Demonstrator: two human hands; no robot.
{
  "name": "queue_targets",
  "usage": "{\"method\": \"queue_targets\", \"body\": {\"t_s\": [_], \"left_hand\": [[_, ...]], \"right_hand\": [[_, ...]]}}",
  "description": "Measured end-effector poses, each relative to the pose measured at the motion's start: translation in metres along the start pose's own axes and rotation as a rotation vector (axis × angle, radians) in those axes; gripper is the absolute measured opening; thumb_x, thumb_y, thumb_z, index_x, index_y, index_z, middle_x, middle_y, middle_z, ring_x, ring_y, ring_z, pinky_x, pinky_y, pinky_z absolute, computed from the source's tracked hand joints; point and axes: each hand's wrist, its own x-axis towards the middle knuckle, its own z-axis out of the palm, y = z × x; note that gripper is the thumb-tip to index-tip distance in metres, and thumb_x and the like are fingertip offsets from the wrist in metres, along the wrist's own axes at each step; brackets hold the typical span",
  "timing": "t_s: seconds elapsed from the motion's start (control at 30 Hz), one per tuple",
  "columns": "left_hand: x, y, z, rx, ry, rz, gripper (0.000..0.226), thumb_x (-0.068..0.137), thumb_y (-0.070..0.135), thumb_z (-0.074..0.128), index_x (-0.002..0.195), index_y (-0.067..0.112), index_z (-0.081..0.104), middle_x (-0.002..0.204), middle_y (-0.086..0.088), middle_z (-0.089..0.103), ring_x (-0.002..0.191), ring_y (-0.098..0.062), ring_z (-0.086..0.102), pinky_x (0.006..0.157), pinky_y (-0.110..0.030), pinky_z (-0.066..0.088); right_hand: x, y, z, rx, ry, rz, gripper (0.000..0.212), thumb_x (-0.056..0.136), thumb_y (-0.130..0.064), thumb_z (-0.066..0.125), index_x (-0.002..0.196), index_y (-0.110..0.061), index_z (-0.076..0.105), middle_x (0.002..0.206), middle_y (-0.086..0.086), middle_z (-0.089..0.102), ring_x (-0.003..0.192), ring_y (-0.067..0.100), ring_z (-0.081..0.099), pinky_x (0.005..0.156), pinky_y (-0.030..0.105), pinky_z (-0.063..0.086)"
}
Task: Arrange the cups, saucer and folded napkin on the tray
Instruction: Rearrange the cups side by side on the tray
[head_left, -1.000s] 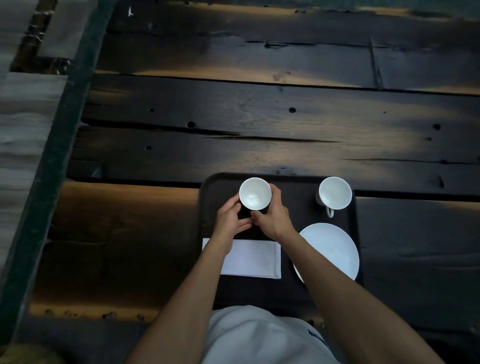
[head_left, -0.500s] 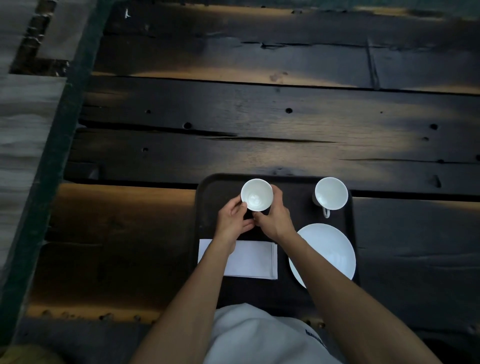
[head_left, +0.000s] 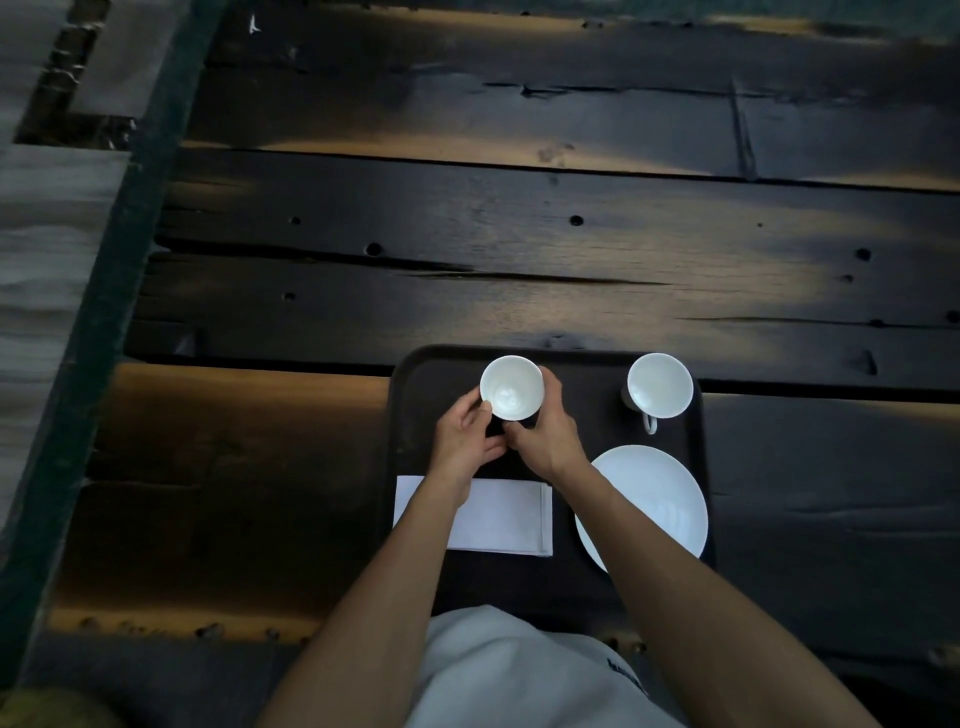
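Head view: we see both hands around one cup at the far-left of the tray (head_left: 402, 395).
Left hand (head_left: 464, 441): fingers curled, gripping the held cup (head_left: 511, 387) at its near-left side.
Right hand (head_left: 546, 434): fingers wrapped round the same cup's right side and base.
Held cup position: over the tray's far-left area; we cannot tell if it is resting or lifted.
Second cup (head_left: 660, 384): far-right corner, upright, handle toward the person, apart from the saucer (head_left: 657, 501).
Saucer position: near-right, edge against the tray's right rim.
Folded napkin (head_left: 501, 514): near-left, partly under the left forearm, left edge at the tray's rim.
Risk 1: we judge the glazed cup could slip or tip if one hand lets go early.
Risk 2: a forearm drawn back low could drag the napkin askew.
Risk 3: the saucer at the rim could ride up and rock.
Materials: cups and saucer smooth, glossy white, round, likely ceramic; napkin flat, white, rectangular; tray dark, matte, round-cornered; table (head_left: 519, 234) rough dark planks with cracks and holes.
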Motion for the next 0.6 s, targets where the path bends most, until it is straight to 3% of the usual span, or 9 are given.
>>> {"method": "queue_targets", "body": {"t_s": [0.13,0.23,0.33,0.4,0.5,0.6], "left_hand": [[-0.004,0.005,0.0,0.062,-0.016,-0.008,0.042,0.106,0.029,0.046,0.148,0.034,0.044,0.129,0.008,0.057,0.092,-0.017,0.074,0.07,-0.024,0.06],[-0.007,0.004,-0.003,0.109,-0.024,0.002,0.045,0.107,0.028,0.044,0.151,0.031,0.04,0.144,0.001,0.055,0.098,-0.019,0.073,0.077,-0.028,0.059],[-0.011,0.005,-0.009,0.144,-0.025,0.002,0.046,0.107,0.027,0.042,0.153,0.028,0.037,0.15,-0.005,0.051,0.103,-0.025,0.072,0.083,-0.032,0.058],[-0.013,0.004,-0.015,0.162,-0.021,0.005,0.047,0.107,0.028,0.042,0.154,0.026,0.036,0.15,-0.006,0.051,0.102,-0.027,0.071,0.085,-0.034,0.058],[-0.018,0.003,-0.024,0.204,-0.015,0.009,0.046,0.107,0.029,0.044,0.152,0.025,0.038,0.147,-0.006,0.053,0.1,-0.025,0.071,0.087,-0.036,0.059],[-0.025,0.0,-0.033,0.225,-0.031,0.016,0.042,0.106,0.028,0.045,0.148,0.023,0.043,0.14,-0.006,0.058,0.093,-0.023,0.071,0.08,-0.032,0.059]], "right_hand": [[-0.002,0.0,0.002,-0.046,-0.011,0.065,0.098,0.082,-0.021,0.065,0.156,-0.037,0.003,0.138,0.003,0.058,0.122,0.028,0.056,0.087,0.029,0.043],[-0.008,-0.001,0.003,-0.056,-0.012,0.105,0.107,0.08,-0.015,0.066,0.156,-0.039,-0.006,0.134,0.006,0.06,0.105,0.023,0.06,0.084,0.028,0.042],[-0.017,0.0,0.004,-0.077,0.028,0.118,0.111,0.08,-0.015,0.067,0.156,-0.037,-0.01,0.135,0.006,0.061,0.113,0.027,0.061,0.083,0.027,0.041],[-0.023,0.002,0.004,-0.088,0.053,0.11,0.111,0.08,-0.017,0.067,0.156,-0.037,-0.011,0.138,0.005,0.06,0.113,0.027,0.064,0.084,0.029,0.045],[-0.033,0.005,0.001,-0.087,0.099,0.113,0.112,0.08,-0.018,0.07,0.156,-0.039,-0.009,0.15,0.01,0.049,0.116,0.028,0.064,0.097,0.039,0.051],[-0.043,0.01,-0.002,-0.09,0.135,0.116,0.11,0.082,-0.02,0.073,0.156,-0.04,-0.006,0.153,0.015,0.043,0.12,0.029,0.063,0.102,0.042,0.049]]}}
